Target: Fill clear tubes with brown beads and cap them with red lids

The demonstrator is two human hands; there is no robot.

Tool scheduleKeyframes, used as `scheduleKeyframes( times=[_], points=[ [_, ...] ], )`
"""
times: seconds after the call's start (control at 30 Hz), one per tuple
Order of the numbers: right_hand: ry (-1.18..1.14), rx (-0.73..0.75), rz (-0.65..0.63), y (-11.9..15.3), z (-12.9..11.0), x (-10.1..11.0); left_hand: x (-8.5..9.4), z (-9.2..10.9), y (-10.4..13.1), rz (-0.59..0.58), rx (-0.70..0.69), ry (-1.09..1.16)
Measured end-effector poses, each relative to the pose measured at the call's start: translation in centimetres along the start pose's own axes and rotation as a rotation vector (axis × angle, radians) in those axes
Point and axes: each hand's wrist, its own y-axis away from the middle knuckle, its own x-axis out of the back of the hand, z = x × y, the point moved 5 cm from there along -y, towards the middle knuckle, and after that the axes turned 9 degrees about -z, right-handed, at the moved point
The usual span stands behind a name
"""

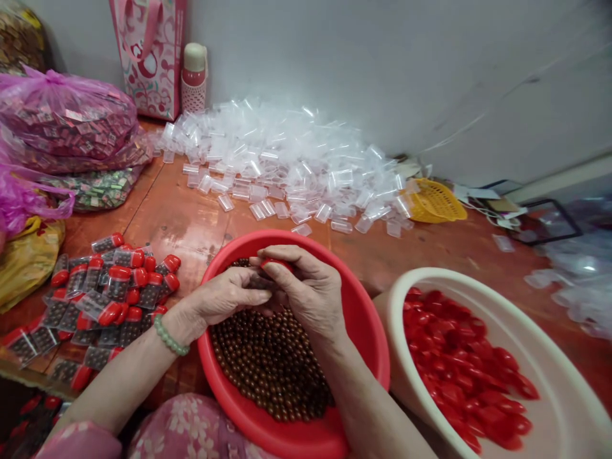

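Both hands meet above a red basin (375, 338) that holds many shiny brown beads (270, 363). My left hand (222, 296), with a green bead bracelet (169, 336) on its wrist, is closed around a small clear container (259, 280), mostly hidden by the fingers. A red cap (278, 263) is pinched in my right hand (313, 287), at the container's end. Whether the cap is fully seated cannot be seen. On the left lies a pile of bead-filled clear containers with red caps (117, 287).
Clear containers (287, 159) are heaped along the wall. A cream tub (549, 325) of red caps (459, 363) stands at the right. Bulging plastic bags (71, 121), a pink bag (150, 64), a bottle (194, 76) and a yellow basket (435, 201) sit farther back.
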Motion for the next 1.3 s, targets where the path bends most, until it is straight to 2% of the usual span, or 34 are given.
scheduleKeyframes(
  times=[0.23, 0.4, 0.53, 0.63, 0.7, 0.83, 0.9, 1.07, 1.2, 1.3],
  points=[
    [0.002, -0.161, -0.069, 0.4, 1.6, 0.1, 0.2, 0.1, 0.1, 0.045, 0.006, 0.021],
    [0.104, -0.078, -0.123, 0.4, 1.2, 0.3, 0.3, 0.1, 0.2, 0.077, -0.031, -0.025],
    [0.269, 0.017, -0.154, 0.0, 1.2, 0.7, 0.6, -0.1, 0.3, 0.166, -0.016, -0.141],
    [0.376, 0.048, -0.246, -0.4, 1.6, 0.9, 1.1, -0.4, 0.4, 0.248, 0.025, -0.210],
    [0.463, 0.060, -0.325, -0.5, 1.7, 0.7, 1.3, -0.7, 0.5, 0.261, 0.039, -0.178],
    [0.683, 0.168, -0.451, 0.2, 1.7, -0.4, 1.5, -0.6, 0.3, 0.262, -0.039, -0.076],
    [0.783, 0.219, -0.439, 0.7, 1.9, -1.0, 1.6, -0.5, 0.1, 0.238, -0.067, -0.039],
    [1.016, 0.414, -0.283, 1.2, 2.0, -1.5, 1.9, -0.5, -0.1, 0.243, -0.081, -0.034],
    [1.078, 0.587, -0.245, 1.3, 1.0, -1.6, 1.4, -0.4, -0.2, 0.158, -0.090, -0.033],
    [1.084, 0.658, -0.235, 1.5, 0.4, -1.7, 1.1, -0.3, -0.3, 0.108, -0.091, -0.028]
  ],
)
